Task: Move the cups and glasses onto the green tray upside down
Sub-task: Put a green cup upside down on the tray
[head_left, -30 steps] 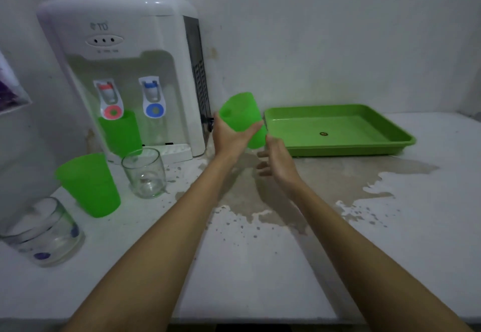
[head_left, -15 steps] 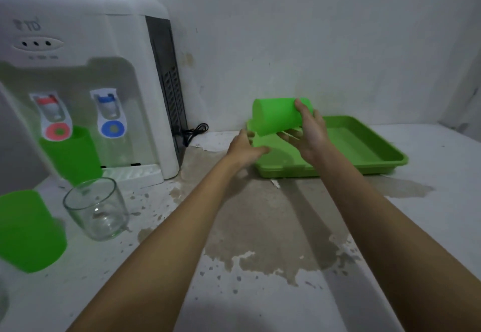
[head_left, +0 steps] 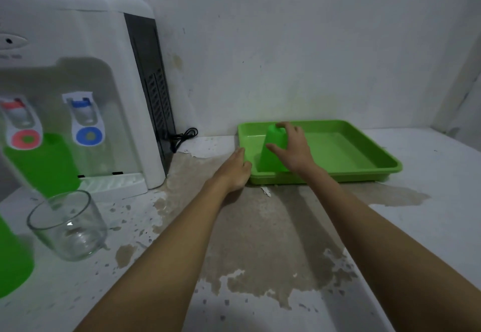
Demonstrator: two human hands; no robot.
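Right hand [head_left: 292,149] gripping inverted green cup [head_left: 272,153], rim hidden, left hand [head_left: 234,170] loosely open

A cup [head_left: 273,149] stands upside down in the tray [head_left: 364,167]. Left of the tray sit a glass [head_left: 69,225] and the water machine [head_left: 78,71].

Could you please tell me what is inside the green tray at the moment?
One green cup stands upside down in the tray's near-left corner, with the right hand on it. The hand hides part of the cup.
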